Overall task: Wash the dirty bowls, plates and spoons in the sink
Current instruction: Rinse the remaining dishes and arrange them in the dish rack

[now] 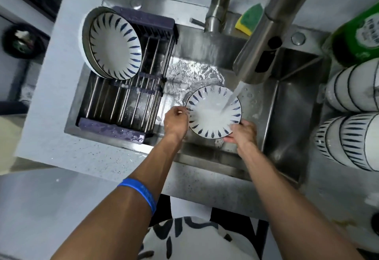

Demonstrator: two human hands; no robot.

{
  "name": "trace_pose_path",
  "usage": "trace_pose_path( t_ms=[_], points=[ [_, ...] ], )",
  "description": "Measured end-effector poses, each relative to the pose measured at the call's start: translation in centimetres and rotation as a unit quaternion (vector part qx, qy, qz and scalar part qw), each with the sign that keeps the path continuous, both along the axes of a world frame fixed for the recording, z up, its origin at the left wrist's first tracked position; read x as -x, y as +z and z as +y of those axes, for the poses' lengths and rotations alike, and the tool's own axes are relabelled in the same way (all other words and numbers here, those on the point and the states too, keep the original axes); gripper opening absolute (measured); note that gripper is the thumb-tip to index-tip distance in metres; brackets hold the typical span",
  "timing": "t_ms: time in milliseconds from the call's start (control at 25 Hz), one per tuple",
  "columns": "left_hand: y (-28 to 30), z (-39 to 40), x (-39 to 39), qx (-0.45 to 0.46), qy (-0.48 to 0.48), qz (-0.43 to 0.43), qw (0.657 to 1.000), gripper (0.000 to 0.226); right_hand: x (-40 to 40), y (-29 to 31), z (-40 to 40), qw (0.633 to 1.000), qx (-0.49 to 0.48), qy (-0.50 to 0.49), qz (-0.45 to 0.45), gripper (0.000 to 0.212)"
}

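Note:
A white plate with blue dashes round its rim (pixel 207 114) is held over the steel sink (pixel 272 116) under running water from the tap (pixel 264 40). My left hand (pixel 176 121) pinches the plate's left rim. On the lower right rim, my right hand (pixel 244 132) grips it, fingers under the plate. Two washed plates of the same pattern (pixel 114 46) lean in the dark drying rack (pixel 131 104) over the sink's left half. Upturned striped bowls (pixel 352 89) and more bowls (pixel 346 143) are stacked on the counter at the right.
A yellow-green sponge (pixel 249 20) lies behind the tap base. A green soap bottle (pixel 356 32) stands at the far right. The grey counter (pixel 61 136) lies left of and in front of the sink.

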State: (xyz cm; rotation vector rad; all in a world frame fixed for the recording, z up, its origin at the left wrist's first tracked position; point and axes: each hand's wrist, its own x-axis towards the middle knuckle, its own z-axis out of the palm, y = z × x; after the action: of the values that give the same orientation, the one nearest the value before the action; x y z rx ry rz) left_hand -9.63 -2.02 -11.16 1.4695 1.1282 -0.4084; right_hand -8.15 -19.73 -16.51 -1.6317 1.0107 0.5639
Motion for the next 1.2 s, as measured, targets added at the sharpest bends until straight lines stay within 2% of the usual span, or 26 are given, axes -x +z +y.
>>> trace_pose_path(
  t_ms=[80,160,240,320,400,520,600,720,880,960,1120,1200],
  points=[
    [0.5,-0.1,-0.4,-0.009,-0.025,0.013,1.000,0.042,0.0,2.4,0.6,0.999,-0.006,-0.021,-0.030,0.035],
    [0.9,-0.6,-1.1,0.051,-0.020,0.015,0.998,0.054,-0.2,5.1,0.7,0.997,-0.015,-0.044,-0.058,0.033],
    [0.6,-0.9,-1.5,0.131,0.030,0.027,0.991,0.061,-0.1,7.8,0.8,0.995,-0.018,-0.044,-0.084,0.031],
    [1.7,-1.0,-2.1,0.185,0.074,0.006,0.980,0.048,0.5,10.0,1.0,0.993,-0.014,-0.044,-0.112,0.035],
    [3.8,-0.9,-2.8,0.214,0.108,-0.036,0.970,0.039,0.7,10.7,1.6,0.990,-0.056,-0.066,-0.111,0.035],
    [6.0,0.1,-3.7,0.166,0.076,-0.103,0.978,0.043,0.2,10.2,2.8,0.979,-0.154,-0.126,-0.054,0.037],
    [6.4,0.6,-3.9,0.121,0.051,-0.134,0.982,0.032,-0.6,9.9,3.3,0.965,-0.195,-0.174,-0.029,0.033],
    [5.5,1.5,-3.8,0.098,0.039,-0.105,0.989,0.046,-1.5,10.8,3.8,0.946,-0.231,-0.227,-0.029,0.025],
    [3.3,1.0,-2.9,0.172,0.085,-0.065,0.979,0.062,-1.0,12.0,3.4,0.949,-0.216,-0.218,-0.071,0.023],
    [3.3,0.2,-2.9,0.194,0.125,-0.058,0.971,0.058,-1.0,12.5,3.0,0.949,-0.210,-0.213,-0.100,0.025],
    [4.5,-0.8,-2.9,0.175,0.123,-0.032,0.976,0.042,-0.2,12.9,2.2,0.940,-0.212,-0.233,-0.134,0.024],
    [5.4,-1.2,-2.3,0.236,0.134,-0.048,0.961,0.032,0.5,12.1,2.5,0.924,-0.250,-0.258,-0.131,0.029]
  ],
)
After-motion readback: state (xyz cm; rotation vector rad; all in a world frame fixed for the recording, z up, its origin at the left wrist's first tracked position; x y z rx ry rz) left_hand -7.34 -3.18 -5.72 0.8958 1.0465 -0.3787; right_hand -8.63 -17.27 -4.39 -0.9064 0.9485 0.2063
